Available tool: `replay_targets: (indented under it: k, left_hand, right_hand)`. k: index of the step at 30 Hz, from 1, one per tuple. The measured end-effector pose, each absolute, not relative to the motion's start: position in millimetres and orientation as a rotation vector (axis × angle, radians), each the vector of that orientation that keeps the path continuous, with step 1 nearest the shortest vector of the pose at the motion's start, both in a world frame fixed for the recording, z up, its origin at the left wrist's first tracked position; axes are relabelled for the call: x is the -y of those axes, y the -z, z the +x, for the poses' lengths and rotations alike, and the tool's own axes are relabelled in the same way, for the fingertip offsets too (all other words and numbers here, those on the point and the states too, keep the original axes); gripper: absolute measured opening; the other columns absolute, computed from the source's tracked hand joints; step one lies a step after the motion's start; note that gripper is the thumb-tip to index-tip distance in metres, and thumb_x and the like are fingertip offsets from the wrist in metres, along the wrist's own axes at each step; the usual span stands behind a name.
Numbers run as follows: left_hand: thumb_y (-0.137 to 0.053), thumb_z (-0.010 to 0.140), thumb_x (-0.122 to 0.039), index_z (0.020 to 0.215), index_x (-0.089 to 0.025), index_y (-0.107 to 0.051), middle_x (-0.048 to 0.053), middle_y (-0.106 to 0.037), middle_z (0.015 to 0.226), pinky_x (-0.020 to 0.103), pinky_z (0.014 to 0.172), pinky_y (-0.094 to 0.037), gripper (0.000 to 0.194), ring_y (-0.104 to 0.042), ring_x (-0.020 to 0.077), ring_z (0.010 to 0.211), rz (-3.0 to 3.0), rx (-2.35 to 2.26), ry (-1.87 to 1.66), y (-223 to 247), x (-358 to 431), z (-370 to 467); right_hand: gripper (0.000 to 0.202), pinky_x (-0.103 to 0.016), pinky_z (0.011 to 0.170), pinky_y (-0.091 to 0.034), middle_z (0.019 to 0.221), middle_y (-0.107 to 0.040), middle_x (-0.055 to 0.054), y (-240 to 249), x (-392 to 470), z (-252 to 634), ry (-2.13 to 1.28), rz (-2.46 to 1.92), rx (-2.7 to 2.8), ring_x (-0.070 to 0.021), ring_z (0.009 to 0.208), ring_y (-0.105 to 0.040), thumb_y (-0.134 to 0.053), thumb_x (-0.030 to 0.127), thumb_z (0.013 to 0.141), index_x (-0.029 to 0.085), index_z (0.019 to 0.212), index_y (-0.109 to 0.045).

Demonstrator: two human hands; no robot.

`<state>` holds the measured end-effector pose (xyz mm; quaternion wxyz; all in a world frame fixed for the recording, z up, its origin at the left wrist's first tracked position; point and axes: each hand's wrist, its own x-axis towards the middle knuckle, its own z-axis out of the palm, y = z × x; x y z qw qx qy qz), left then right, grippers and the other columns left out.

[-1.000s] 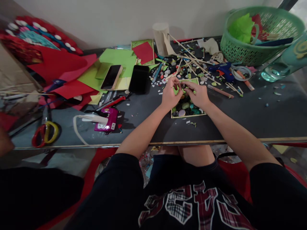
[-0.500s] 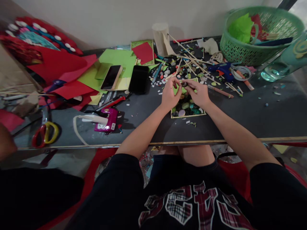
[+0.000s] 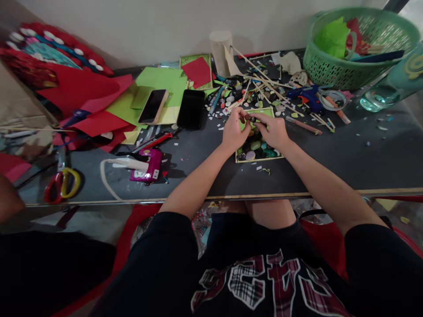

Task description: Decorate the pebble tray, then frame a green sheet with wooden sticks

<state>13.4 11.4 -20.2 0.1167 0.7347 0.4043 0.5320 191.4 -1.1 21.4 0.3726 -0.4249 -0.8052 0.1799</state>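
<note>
My left hand point(image 3: 235, 129) and my right hand point(image 3: 271, 130) meet fingertip to fingertip over a green panel point(image 3: 266, 112) with a pale stick frame. Between their fingers is a small dark pebble point(image 3: 253, 119), pinched from both sides. The near part of the panel is covered with pebbles in several colours, among them a pale lilac pebble point(image 3: 250, 155) and a light green pebble point(image 3: 255, 145). Behind the panel lies a heap of loose pebbles point(image 3: 236, 94) mixed with thin sticks point(image 3: 264, 83). My hands hide the panel's middle.
A blue glue gun point(image 3: 306, 96) lies beside a roll of tape point(image 3: 333, 101). A green basket point(image 3: 346, 75) and a bottle point(image 3: 380, 94) stand at the right. Leftward are two phones point(image 3: 191, 109), coloured paper, a purple power adapter point(image 3: 146, 166) and scissors point(image 3: 62, 184). Someone's arm shows far left.
My right hand has shifted slightly, its fingers drawn down and left around the dark pebble, so more of the panel's far right corner shows. My left hand is nearly where it was.
</note>
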Motion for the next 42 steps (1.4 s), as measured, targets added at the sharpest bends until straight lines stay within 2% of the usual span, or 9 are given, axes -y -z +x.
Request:
replay_targets:
  k: [5, 10, 19, 23, 29, 33, 36, 39, 42]
  left_hand:
    - [-0.058, 0.099, -0.057, 0.099, -0.026, -0.039, 0.0, -0.052, 0.088, 0.031, 0.071, -0.049, 0.036, -0.056, 0.0152, 0.073, 2.157, -1.199, -1.557, 21, -13, 14]
    - [-0.07, 0.092, -0.038, 0.094, -0.026, -0.037, -0.003, -0.05, 0.081, 0.028, 0.065, -0.045, 0.035, -0.052, 0.0132, 0.068, 2.162, -1.31, -1.523, 14, -9, 13]
    - [-0.071, 0.084, -0.02, 0.085, -0.026, -0.032, -0.003, -0.05, 0.079, 0.029, 0.066, -0.046, 0.04, -0.056, 0.0141, 0.072, 2.149, -1.35, -1.506, 13, -8, 13]
    - [-0.07, 0.09, -0.025, 0.085, -0.026, -0.032, -0.003, -0.047, 0.079, 0.03, 0.065, -0.046, 0.039, -0.057, 0.0148, 0.073, 2.176, -1.361, -1.488, 16, -10, 13]
    - [-0.067, 0.096, -0.037, 0.086, -0.025, -0.036, -0.002, -0.048, 0.08, 0.033, 0.069, -0.05, 0.035, -0.06, 0.017, 0.076, 2.218, -1.38, -1.493, 21, -15, 13]
    - [-0.055, 0.102, -0.05, 0.092, -0.024, -0.045, 0.001, -0.053, 0.083, 0.037, 0.075, -0.053, 0.029, -0.062, 0.0192, 0.08, 2.265, -1.349, -1.498, 17, -13, 12]
    - [-0.041, 0.106, -0.057, 0.107, -0.024, -0.054, 0.006, -0.062, 0.091, 0.039, 0.083, -0.055, 0.035, -0.065, 0.0211, 0.089, 2.315, -1.324, -1.499, 8, -9, 10]
    - [-0.035, 0.106, -0.06, 0.126, -0.027, -0.058, 0.009, -0.07, 0.103, 0.041, 0.095, -0.054, 0.045, -0.067, 0.0232, 0.105, 2.369, -1.336, -1.466, 0, -5, 8]
    - [-0.039, 0.104, -0.063, 0.131, -0.028, -0.062, 0.009, -0.073, 0.111, 0.043, 0.102, -0.053, 0.049, -0.068, 0.0243, 0.112, 2.401, -1.345, -1.446, -4, -4, 8]
  right_hand:
    - [0.041, -0.035, 0.083, -0.06, 0.11, -0.081, -0.004, -21, 2, 191, -0.368, -1.113, 2.128, -0.023, 0.091, -0.077, -0.053, 0.018, 0.094, 0.025, 0.129, -0.073]
    - [0.039, -0.033, 0.083, -0.06, 0.114, -0.08, -0.005, -21, 1, 193, -0.308, -1.135, 2.174, -0.0224, 0.091, -0.077, -0.054, 0.021, 0.096, 0.024, 0.129, -0.073]
    - [0.039, -0.035, 0.084, -0.061, 0.114, -0.08, -0.003, -21, -1, 193, -0.314, -1.142, 2.163, -0.0234, 0.094, -0.077, -0.056, 0.019, 0.094, 0.025, 0.129, -0.074]
    - [0.039, -0.037, 0.089, -0.06, 0.118, -0.079, -0.003, -21, -2, 194, -0.336, -1.126, 2.14, -0.024, 0.101, -0.077, -0.058, 0.018, 0.093, 0.026, 0.127, -0.075]
    - [0.036, -0.039, 0.085, -0.062, 0.109, -0.081, -0.003, -19, 0, 190, -0.317, -1.179, 2.09, -0.0251, 0.092, -0.078, -0.062, 0.017, 0.09, 0.026, 0.122, -0.077]
    - [0.03, -0.044, 0.087, -0.063, 0.103, -0.081, -0.005, -12, -11, 196, -0.367, -1.211, 1.912, -0.0288, 0.095, -0.078, -0.066, 0.023, 0.088, 0.025, 0.116, -0.078]
    - [0.029, -0.042, 0.088, -0.064, 0.107, -0.08, -0.006, -6, -22, 205, -0.538, -1.105, 1.767, -0.0282, 0.104, -0.076, -0.067, 0.03, 0.088, 0.023, 0.115, -0.076]
    - [0.033, -0.038, 0.079, -0.065, 0.099, -0.079, -0.004, -4, -26, 207, -0.709, -1.004, 1.701, -0.0202, 0.084, -0.075, -0.066, 0.038, 0.089, 0.023, 0.118, -0.073]
    - [0.037, -0.034, 0.071, -0.064, 0.091, -0.077, -0.002, -6, -23, 202, -0.827, -0.935, 1.674, -0.0157, 0.071, -0.07, -0.067, 0.042, 0.088, 0.022, 0.118, -0.071]
